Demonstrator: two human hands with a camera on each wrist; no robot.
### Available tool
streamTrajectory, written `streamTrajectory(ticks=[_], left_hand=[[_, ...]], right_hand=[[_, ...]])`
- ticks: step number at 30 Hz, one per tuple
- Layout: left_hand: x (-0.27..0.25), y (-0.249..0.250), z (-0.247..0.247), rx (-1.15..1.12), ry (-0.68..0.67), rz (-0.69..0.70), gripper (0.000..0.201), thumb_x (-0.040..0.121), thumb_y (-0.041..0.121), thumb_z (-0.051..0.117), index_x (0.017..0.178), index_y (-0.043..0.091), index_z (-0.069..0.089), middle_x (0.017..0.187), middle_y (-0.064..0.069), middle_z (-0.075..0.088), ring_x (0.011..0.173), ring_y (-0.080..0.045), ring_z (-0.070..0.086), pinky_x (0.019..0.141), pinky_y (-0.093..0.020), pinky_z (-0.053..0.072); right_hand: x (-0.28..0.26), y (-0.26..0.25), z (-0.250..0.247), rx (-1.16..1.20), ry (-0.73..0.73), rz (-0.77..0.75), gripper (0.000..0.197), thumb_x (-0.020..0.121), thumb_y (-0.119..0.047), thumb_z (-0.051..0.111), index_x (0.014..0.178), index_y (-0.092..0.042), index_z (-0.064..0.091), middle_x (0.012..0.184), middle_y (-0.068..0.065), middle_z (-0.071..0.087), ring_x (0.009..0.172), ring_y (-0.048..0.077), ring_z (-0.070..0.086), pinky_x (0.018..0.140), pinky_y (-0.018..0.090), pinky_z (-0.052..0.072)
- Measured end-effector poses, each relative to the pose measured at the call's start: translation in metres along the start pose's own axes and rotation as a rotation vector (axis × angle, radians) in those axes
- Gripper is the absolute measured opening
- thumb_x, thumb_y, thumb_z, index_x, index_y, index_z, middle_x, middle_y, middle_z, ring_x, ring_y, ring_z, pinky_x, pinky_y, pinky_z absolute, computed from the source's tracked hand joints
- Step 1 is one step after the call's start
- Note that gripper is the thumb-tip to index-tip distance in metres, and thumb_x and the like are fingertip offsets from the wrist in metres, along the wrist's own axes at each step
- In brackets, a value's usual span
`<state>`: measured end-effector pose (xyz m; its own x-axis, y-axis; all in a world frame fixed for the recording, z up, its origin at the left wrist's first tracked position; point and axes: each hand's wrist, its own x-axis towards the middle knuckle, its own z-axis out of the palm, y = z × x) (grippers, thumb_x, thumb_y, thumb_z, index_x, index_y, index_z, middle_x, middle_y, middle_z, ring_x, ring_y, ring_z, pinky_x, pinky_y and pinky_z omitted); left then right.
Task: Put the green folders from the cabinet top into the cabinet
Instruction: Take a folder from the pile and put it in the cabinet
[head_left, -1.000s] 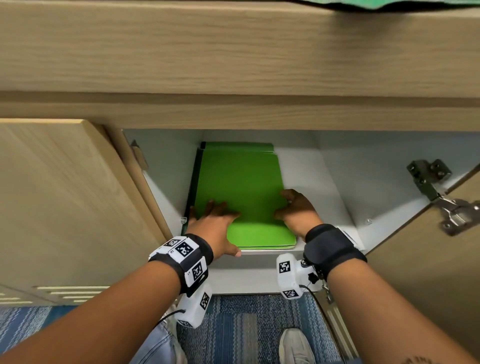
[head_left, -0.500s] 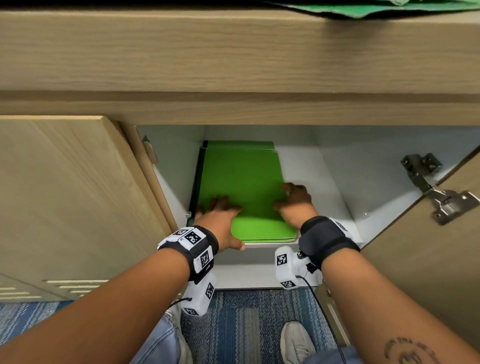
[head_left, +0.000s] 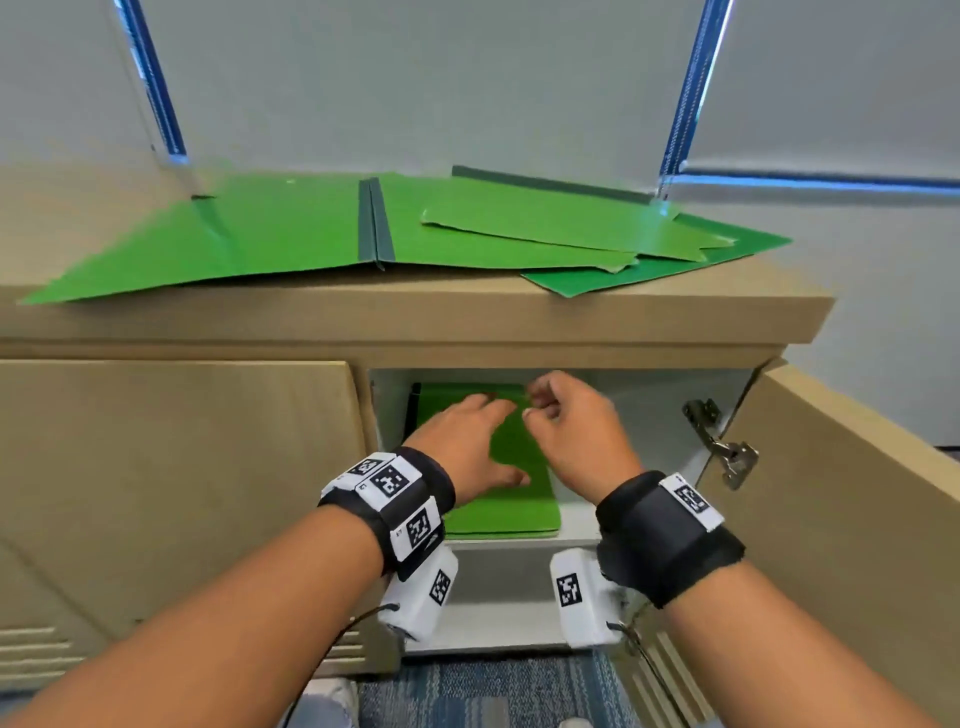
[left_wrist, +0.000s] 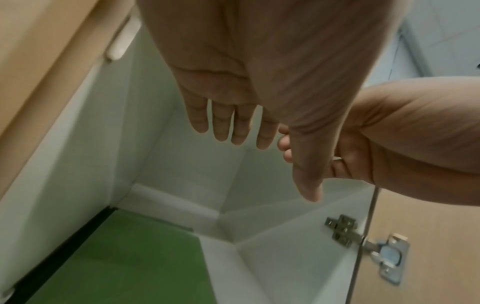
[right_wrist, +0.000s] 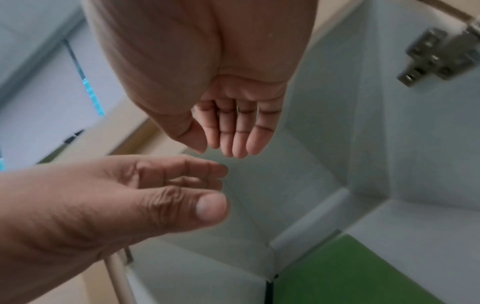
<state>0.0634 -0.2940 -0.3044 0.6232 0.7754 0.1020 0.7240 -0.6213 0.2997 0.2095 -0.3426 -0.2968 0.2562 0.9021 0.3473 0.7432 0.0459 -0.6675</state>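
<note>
My left hand (head_left: 470, 439) is released, fingers straight, poised above the green folder (head_left: 511, 512) lying flat on the cabinet shelf (head_left: 576, 522), against the left wall. My right hand (head_left: 574, 431) is loosely curled and holds nothing; from the wrist views neither hand touches the folder. More green folders (head_left: 467, 228) lie on the cabinet top (head_left: 415, 317): one spread open to the left, several overlapping to the right, one corner jutting past the near edge. I judge these to be thin card, light, and slick-faced, stiff along the dark spine (head_left: 375, 221) but floppy when open. I would close the open one first, then pinch it near the spine, with the other hand under the loose edge so it does not sag or fan.
</note>
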Motion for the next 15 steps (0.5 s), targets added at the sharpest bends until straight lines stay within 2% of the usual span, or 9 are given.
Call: streamTrajectory(ticks=[7,11,13,15], left_hand=[[-0.017,0.025,-0.079,0.015,0.117,0.039,0.070,0.073,0.058,0.070,0.133,0.032,0.046,0.130,0.005,0.059,0.117,-0.018,0.056,0.096,-0.036,0.048],[-0.021,0.035,-0.127,0.025,0.201,0.016,0.057,0.073,0.062,0.067,0.118,0.029,0.057,0.111,0.005,0.065,0.100,-0.016,0.061,0.086,-0.036,0.052],[-0.018,0.039,-0.150,0.052,0.274,0.009,0.052,0.075,0.062,0.065,0.114,0.029,0.059,0.104,0.005,0.062,0.094,-0.015,0.059,0.082,-0.035,0.051],[-0.011,0.037,-0.169,0.087,0.345,-0.008,0.049,0.078,0.062,0.062,0.113,0.028,0.060,0.105,0.002,0.055,0.098,-0.017,0.056,0.086,-0.037,0.049]], right_hand=[[0.001,-0.073,-0.065,0.018,0.007,-0.093,0.017,0.088,-0.017,0.058,0.103,-0.018,0.066,0.095,-0.005,0.067,0.087,0.011,0.061,0.083,0.026,0.050],[0.024,-0.107,-0.099,0.005,0.055,-0.134,0.014,0.086,-0.018,0.059,0.097,-0.020,0.067,0.089,-0.006,0.067,0.084,0.011,0.062,0.078,0.027,0.050],[0.038,-0.120,-0.111,0.054,0.061,-0.118,0.011,0.083,-0.019,0.059,0.090,-0.019,0.068,0.085,-0.003,0.069,0.082,0.018,0.066,0.078,0.037,0.056],[0.052,-0.131,-0.120,0.097,0.049,-0.078,0.011,0.082,-0.018,0.058,0.087,-0.015,0.067,0.084,0.005,0.071,0.080,0.026,0.070,0.072,0.045,0.059]])
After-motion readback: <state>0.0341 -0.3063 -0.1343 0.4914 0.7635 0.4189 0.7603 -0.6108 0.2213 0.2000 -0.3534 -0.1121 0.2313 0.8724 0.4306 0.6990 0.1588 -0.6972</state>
